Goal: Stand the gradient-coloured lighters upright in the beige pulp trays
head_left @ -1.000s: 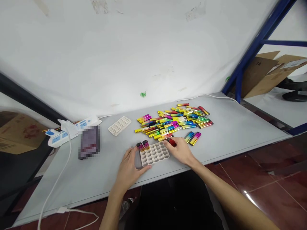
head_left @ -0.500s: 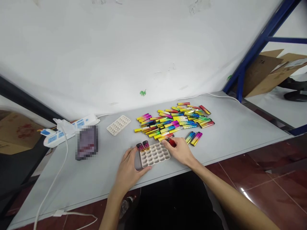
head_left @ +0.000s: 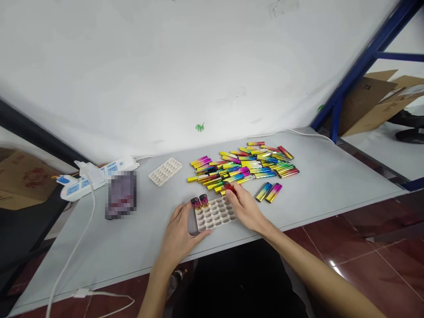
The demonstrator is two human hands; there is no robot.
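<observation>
Two glossy lighters [head_left: 204,201] in pale pocketed tray [head_left: 214,215] | left grip [head_left: 179,232] spread | right grip [head_left: 246,209] pinching red lighter [head_left: 230,188]

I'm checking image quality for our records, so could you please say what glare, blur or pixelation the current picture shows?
Head view: bright glare on the red floor, highlights along the shiny pieces; head view: coarse pixelation over a dark item near the power strip; head view: left hand and right hand without obvious motion blur.
</observation>
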